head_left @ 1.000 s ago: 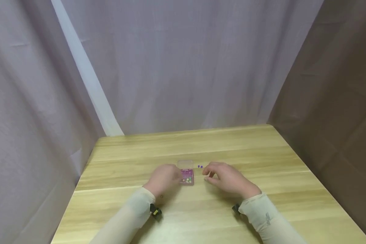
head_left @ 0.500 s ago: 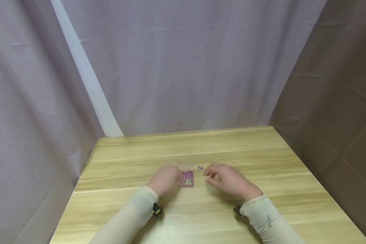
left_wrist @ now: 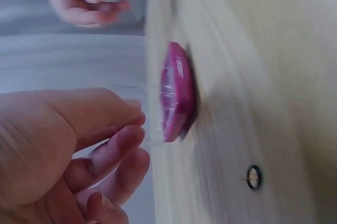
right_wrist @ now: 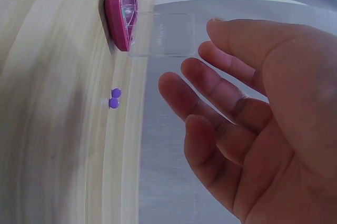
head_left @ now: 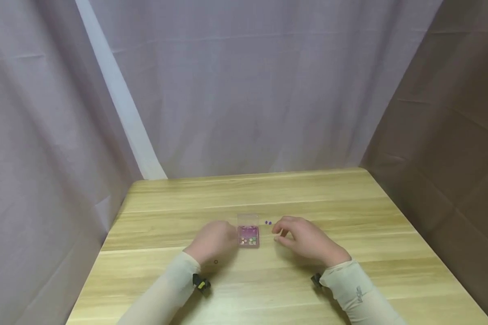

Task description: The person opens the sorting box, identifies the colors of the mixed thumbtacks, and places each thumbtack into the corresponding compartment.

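A small pink compartment box (head_left: pixel 248 237) stands on the table, its clear lid (right_wrist: pixel 163 34) swung back. Several small round pieces, whitish, green and reddish, lie in its near compartments. My left hand (head_left: pixel 213 241) is just left of the box. In the left wrist view its thumb meets the curled index finger, and nothing shows between them. Right of the box, my right hand (head_left: pixel 307 239) hovers with loosely bent fingers, thumb apart, holding nothing. Two purple round pieces (right_wrist: pixel 114 103) lie on the wood between the box and the right hand.
A small dark ring-shaped piece (left_wrist: pixel 254 177) lies on the wooden table (head_left: pixel 248 194) near my left wrist. Grey curtains (head_left: pixel 244 90) enclose the table's back and sides. A dark wrist device (head_left: pixel 201 283) sits under the left sleeve.
My left hand has drawn back leftwards from over the box, so the box's left compartments now show. The right hand stays in nearly the same place. The two purple pieces have not moved.
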The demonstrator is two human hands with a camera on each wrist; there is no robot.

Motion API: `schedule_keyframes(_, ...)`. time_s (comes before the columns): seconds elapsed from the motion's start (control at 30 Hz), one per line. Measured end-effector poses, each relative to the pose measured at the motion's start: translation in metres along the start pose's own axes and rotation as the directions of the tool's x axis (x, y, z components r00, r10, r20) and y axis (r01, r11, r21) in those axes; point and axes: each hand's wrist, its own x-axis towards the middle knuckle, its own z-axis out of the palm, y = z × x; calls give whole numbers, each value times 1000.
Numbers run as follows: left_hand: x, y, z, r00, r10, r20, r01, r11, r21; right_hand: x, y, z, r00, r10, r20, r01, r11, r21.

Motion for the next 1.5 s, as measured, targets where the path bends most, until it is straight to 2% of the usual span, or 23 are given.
schedule_keyframes(0.13,-30,-12,-5,1000,0,-22,-2,996,-85,-1,2,1,1000,-2,2,2,1000,-6)
schedule_keyframes(0.27,-53,-25,-1,1000,22,-13,-23,998,-57,-1,4,2,1000,-7,0,7,1000,-12)
schedule_keyframes(0.4,-65,-33,8,1000,15,-4,-15,999,-40,0,2,1,1000,-2,3,2,1000,-10)
schedule_keyframes(0.7,-71,-40,19,1000,25,-17,-25,999,-23,-2,1,7,1000,9,13,-9,1000,11)
schedule_keyframes(0.97,-74,-38,19,999,-1,-37,0,1000,-29,-2,3,9,1000,3,-4,-3,1000,6)
schedule_keyframes(1.2,-73,-37,18,998,17,-66,-16,1000,24,0,2,9,1000,-2,-5,2,1000,9)
schedule_keyframes(1.37,-68,-37,16,997,17,-78,-15,999,28,1,3,10,1000,-11,-2,11,1000,1)
schedule_keyframes(1.5,-55,-32,13,995,19,-96,-20,1000,-5,2,3,10,1000,-13,1,13,1000,2)
